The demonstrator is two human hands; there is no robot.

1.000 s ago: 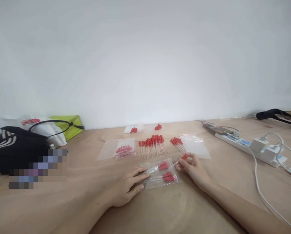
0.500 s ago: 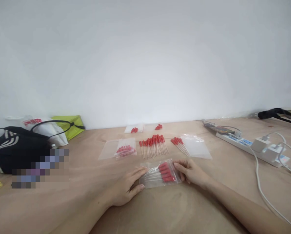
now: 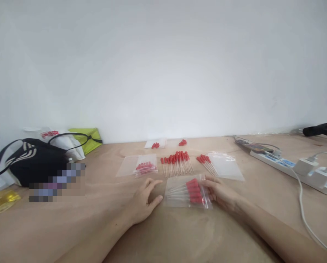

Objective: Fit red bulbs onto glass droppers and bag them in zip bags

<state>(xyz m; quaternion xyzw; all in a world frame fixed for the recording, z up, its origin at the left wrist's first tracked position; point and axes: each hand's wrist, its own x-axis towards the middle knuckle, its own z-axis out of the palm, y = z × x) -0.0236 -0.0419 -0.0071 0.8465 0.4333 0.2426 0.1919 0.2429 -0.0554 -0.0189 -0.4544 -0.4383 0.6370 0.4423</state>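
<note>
A clear zip bag holding several red-tipped sticks lies flat in front of me, its red ends to the right. My right hand pinches the bag's right edge. Just off the bag's left edge, my left hand rests with fingers apart, holding nothing. Behind the bag, a row of loose red-tipped sticks is fanned out. Several more sticks lie beside a flat clear bag. On the left, filled bags overlap another clear bag.
Two small groups of red pieces lie near the wall. At left stand a black bag, a white bag and a green box. A power strip with chargers and a white cable occupies the right.
My left hand has let go of the bag and its fingers are spread. The view has shifted slightly, so everything on the table appears further right. My right hand still grips the bag.
</note>
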